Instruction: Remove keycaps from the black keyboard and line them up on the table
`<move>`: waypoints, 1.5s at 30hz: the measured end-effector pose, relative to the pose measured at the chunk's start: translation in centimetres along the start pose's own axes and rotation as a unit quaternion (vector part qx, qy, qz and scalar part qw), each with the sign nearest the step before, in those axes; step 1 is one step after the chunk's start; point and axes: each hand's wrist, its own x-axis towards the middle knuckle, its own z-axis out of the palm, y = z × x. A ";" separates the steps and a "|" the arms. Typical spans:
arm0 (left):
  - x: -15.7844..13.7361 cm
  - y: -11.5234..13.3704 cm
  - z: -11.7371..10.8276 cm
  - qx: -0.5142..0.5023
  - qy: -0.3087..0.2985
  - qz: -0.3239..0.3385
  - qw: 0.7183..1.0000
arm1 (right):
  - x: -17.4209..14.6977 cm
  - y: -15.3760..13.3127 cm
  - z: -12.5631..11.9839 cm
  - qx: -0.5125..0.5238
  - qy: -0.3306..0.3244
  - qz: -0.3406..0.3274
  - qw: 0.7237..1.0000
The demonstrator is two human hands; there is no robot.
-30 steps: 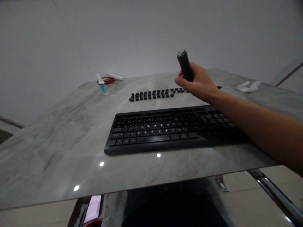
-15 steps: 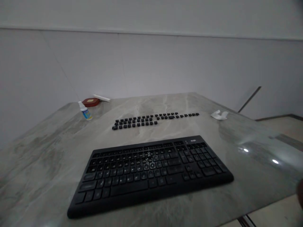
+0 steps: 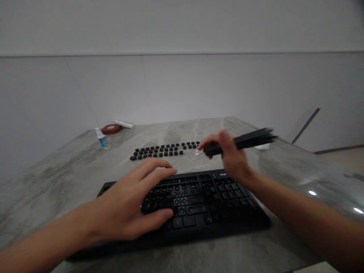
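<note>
Black implement (image 3: 251,138) gripped, my right hand (image 3: 234,157) is hovering centre-right; my open left hand (image 3: 139,201), newly in frame, is joining it at the lower-centre keyboard (image 3: 196,222).

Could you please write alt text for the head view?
A left hand is spread over a black keyboard while the right hand grips a long, dark object near its far edge. Beyond, loose keycaps lie in rows on a marbled table, with a bottle to their left.
</note>
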 end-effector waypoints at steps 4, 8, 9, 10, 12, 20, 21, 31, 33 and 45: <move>1.0 -2.2 1.8 0.036 -0.119 -0.030 0.992 | -0.7 3.8 2.1 0.048 -0.152 0.183 0.970; 1.3 -4.3 3.9 0.008 -0.157 -0.064 0.985 | -1.6 4.2 2.2 0.004 -0.202 0.195 0.960; 1.3 -4.5 4.1 -0.003 -0.148 -0.059 0.987 | -1.7 3.7 2.2 -0.014 -0.220 0.199 0.955; 1.3 -4.6 4.2 -0.017 -0.134 -0.053 0.989 | -1.8 3.2 2.3 -0.028 -0.234 0.211 0.949; 1.4 -4.6 4.3 -0.060 -0.098 -0.031 0.993 | -1.8 2.1 3.0 -0.028 -0.237 0.247 0.939; 1.7 -4.9 4.3 -0.188 -0.015 0.025 0.982 | -1.9 1.5 7.4 0.102 -0.205 0.339 0.913; 1.7 -4.9 4.4 -0.191 -0.014 0.023 0.981 | -2.1 1.6 7.5 0.110 -0.203 0.338 0.912; 1.0 -5.1 5.6 -0.060 0.163 0.021 0.985 | -2.5 1.2 6.8 0.069 -0.157 0.244 0.954; 1.0 -5.0 5.6 -0.030 0.181 0.053 0.982 | -2.6 1.3 6.9 0.118 -0.147 0.239 0.953; 1.2 -4.4 5.7 0.031 0.124 0.098 0.987 | -2.3 1.1 6.0 -0.148 -0.166 -0.127 0.967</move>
